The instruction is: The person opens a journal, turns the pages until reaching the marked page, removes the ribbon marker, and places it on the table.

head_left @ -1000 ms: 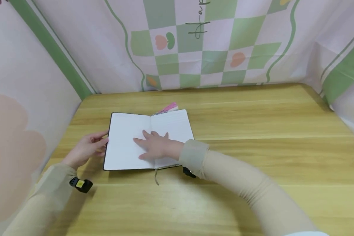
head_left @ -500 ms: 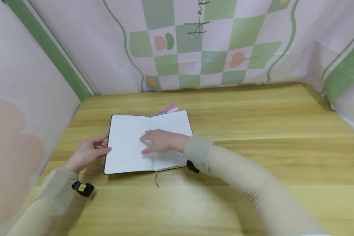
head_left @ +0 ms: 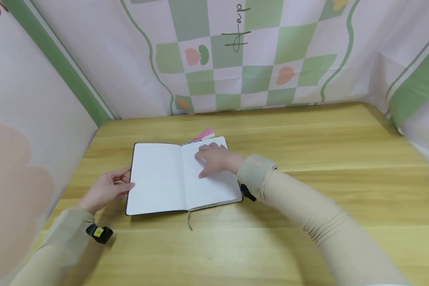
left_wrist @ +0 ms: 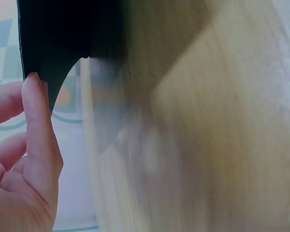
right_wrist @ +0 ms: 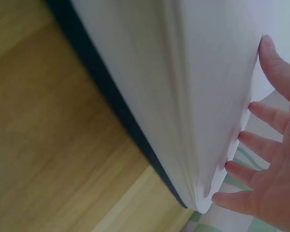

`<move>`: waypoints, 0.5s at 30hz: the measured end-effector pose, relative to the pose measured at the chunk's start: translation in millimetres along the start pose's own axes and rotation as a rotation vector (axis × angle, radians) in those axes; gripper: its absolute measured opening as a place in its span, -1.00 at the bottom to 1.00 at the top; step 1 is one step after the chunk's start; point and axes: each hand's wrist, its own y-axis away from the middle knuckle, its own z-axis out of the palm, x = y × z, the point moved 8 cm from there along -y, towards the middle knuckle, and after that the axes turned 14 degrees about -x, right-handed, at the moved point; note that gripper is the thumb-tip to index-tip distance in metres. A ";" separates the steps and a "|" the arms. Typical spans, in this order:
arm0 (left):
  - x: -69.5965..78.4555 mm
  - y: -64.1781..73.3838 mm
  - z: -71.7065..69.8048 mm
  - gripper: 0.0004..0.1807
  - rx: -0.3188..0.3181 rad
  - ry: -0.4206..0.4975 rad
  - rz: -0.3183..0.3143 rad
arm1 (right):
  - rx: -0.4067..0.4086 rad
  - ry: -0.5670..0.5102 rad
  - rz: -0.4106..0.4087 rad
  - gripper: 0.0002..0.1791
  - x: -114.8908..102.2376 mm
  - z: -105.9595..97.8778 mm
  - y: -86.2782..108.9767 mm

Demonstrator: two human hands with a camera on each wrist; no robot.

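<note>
Notebook (head_left: 157, 178), open on the table (head_left: 307, 206). Left hand (head_left: 105, 190): pinching its left edge. Right hand (head_left: 216, 158): fingers spread at the right page (head_left: 214, 190); light, even outward strokes, I'd judge, flatten best.

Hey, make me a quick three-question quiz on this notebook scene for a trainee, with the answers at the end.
1. Which of the two hands pinches an outer edge of the open notebook?

2. True or false: the right hand is over the right page.

3. What color is the bright end of the tassel-like item poking out beyond the notebook's far side?
A) Blue
B) Pink
C) Black

Key:
1. The left hand.
2. True.
3. B.
</note>
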 end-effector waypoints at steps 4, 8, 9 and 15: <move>-1.1 -0.6 0.7 -0.24 0.007 -0.005 0.004 | 0.043 0.016 0.019 -0.20 9.4 -3.5 -1.8; -4.4 -2.6 0.9 -0.24 0.005 -0.007 0.002 | 0.091 0.030 0.041 -0.18 23.7 -11.1 -4.5; -5.1 -3.0 0.9 -0.24 0.004 -0.009 0.001 | 0.093 0.024 0.055 -0.16 28.2 -13.1 -4.7; -7.1 -4.3 0.7 -0.24 0.006 -0.022 0.002 | 0.042 -0.011 0.140 -0.01 47.8 -20.3 -9.0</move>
